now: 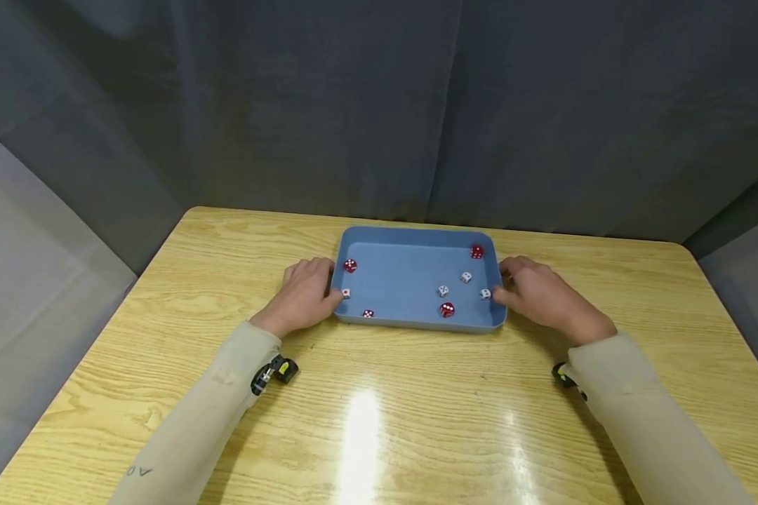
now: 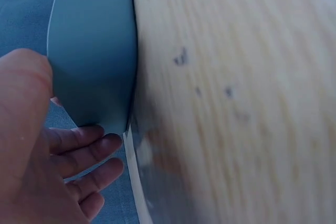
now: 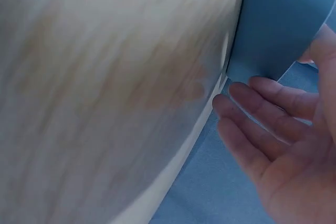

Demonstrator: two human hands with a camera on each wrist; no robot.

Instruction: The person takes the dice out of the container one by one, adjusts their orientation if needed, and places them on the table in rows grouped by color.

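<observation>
A shallow blue tray [image 1: 410, 235] sits on a light wooden table [image 1: 379, 414], toward the far edge. Inside the tray lie three red dice, one [image 1: 350, 265] by the tray's left wall, one [image 1: 476, 251] in its far right corner and one [image 1: 446, 309] near its front wall, plus several small white dice [image 1: 443, 290] scattered on the tray floor. The left hand [image 1: 306, 294] rests against the tray's left side, fingers [image 2: 86, 153] loosely extended beside the tray wall, thumb at its rim. The right hand [image 1: 540, 294] rests against the tray's right side, its fingers [image 3: 262, 114] also relaxed and outstretched. Both arms wear beige sleeves [image 1: 196, 428].
</observation>
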